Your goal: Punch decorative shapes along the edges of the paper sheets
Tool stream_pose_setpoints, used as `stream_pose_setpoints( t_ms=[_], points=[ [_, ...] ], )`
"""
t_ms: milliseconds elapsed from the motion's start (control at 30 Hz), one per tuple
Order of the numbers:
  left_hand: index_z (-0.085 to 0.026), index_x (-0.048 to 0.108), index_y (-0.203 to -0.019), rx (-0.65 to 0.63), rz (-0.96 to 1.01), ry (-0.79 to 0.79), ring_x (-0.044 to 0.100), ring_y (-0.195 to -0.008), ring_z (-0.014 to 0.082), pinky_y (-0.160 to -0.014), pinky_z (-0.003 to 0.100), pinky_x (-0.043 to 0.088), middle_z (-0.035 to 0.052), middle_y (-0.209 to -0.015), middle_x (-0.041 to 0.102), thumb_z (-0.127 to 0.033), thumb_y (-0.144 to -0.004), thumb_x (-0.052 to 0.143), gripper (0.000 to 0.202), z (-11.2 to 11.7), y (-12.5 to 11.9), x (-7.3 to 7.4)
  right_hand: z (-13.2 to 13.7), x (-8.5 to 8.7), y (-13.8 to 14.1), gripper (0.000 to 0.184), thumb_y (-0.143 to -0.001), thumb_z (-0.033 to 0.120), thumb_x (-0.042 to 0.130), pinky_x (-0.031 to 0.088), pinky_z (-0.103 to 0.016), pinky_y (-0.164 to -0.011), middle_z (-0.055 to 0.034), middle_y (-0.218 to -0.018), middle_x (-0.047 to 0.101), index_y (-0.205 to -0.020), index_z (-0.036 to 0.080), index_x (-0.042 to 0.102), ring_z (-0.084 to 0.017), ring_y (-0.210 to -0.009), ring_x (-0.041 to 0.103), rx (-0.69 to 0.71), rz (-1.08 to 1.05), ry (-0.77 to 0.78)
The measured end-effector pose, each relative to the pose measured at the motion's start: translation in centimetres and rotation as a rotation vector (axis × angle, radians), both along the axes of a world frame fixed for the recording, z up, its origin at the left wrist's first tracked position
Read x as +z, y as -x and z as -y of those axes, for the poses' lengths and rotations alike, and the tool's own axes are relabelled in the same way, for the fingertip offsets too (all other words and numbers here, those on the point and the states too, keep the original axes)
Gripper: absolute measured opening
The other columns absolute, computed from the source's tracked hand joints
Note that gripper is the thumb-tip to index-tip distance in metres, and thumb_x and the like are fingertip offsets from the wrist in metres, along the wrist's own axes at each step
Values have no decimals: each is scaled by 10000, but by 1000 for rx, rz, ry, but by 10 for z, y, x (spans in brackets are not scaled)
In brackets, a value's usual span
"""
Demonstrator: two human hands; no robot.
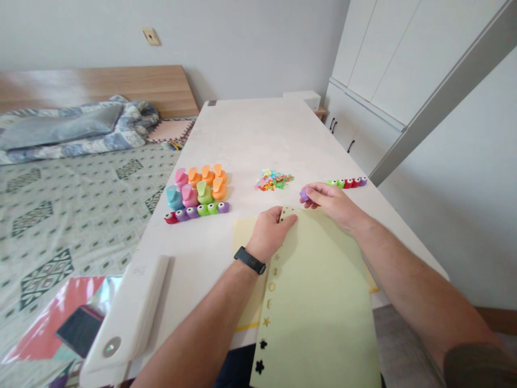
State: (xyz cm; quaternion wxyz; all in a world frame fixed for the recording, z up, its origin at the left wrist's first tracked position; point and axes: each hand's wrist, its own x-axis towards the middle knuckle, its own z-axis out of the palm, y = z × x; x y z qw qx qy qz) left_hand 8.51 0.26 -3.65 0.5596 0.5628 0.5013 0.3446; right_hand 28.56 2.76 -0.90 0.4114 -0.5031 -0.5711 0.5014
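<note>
My left hand [271,231] pinches the far left corner of a pale green sheet of paper [319,307] that has a row of punched shapes along its left edge. My right hand [331,202] is closed around a small purple paper punch [304,194] just beyond the sheet's far edge. A yellow sheet [242,237] lies under the green one. A little heap of coloured punched bits [273,180] lies on the white table [250,134] ahead of my hands.
To the left stands a cluster of larger pink, orange, teal and green punches [200,186] with a row of small punches [196,212] in front. Another short row of small punches [349,182] lies right. A white flat device [129,318] sits front left. A bed [60,178] adjoins.
</note>
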Motion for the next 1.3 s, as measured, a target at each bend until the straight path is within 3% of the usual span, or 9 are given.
stream_pose_setpoints(
  t_ms=[400, 567, 767, 900, 1033, 1300],
  points=[
    [-176, 683, -791, 51, -16, -37, 601, -616, 164, -532, 252, 423, 16, -675, 664, -404, -741, 750, 243, -1, 2, 1, -9, -14, -6, 372, -884, 541, 654, 481, -283, -727, -97, -1086, 738, -1004, 193, 708, -181, -882, 676, -19, -145, 74],
    [-180, 669, -775, 63, 13, -5, 599, -612, 163, -541, 251, 429, 9, -660, 655, -389, -731, 755, 231, 0, 2, 6, -24, -14, 1, 404, -866, 558, 661, 470, -274, -707, -107, -1067, 743, -979, 178, 733, -195, -924, 673, -15, -29, 82],
    [-180, 664, -761, 61, 4, -19, 600, -618, 167, -546, 252, 428, 12, -667, 660, -382, -735, 745, 219, 1, 2, 8, -50, -8, 13, 401, -867, 548, 653, 414, -260, -615, -103, -1016, 748, -979, 170, 728, -175, -817, 669, -11, 93, 112],
    [-176, 675, -774, 44, -18, -40, 595, -621, 164, -541, 246, 415, 14, -677, 664, -378, -746, 725, 210, 0, 3, 8, -60, -7, 14, 418, -854, 564, 652, 416, -269, -632, -77, -932, 744, -948, 166, 739, -168, -765, 635, 26, 227, 29],
    [-166, 688, -811, 30, -36, -42, 580, -613, 151, -532, 235, 396, 18, -714, 680, -395, -760, 705, 236, 0, 3, 6, -64, -8, 13, 445, -830, 586, 666, 407, -269, -632, -57, -887, 741, -951, 167, 758, -167, -756, 602, 23, 312, -13],
    [-169, 693, -810, 31, -11, -41, 581, -620, 154, -535, 236, 396, 27, -725, 688, -381, -752, 711, 221, 1, 4, 7, -61, -6, 17, 441, -828, 563, 675, 412, -275, -614, -55, -851, 712, -1003, 166, 754, -166, -733, 576, -22, 277, -13]
  ],
)
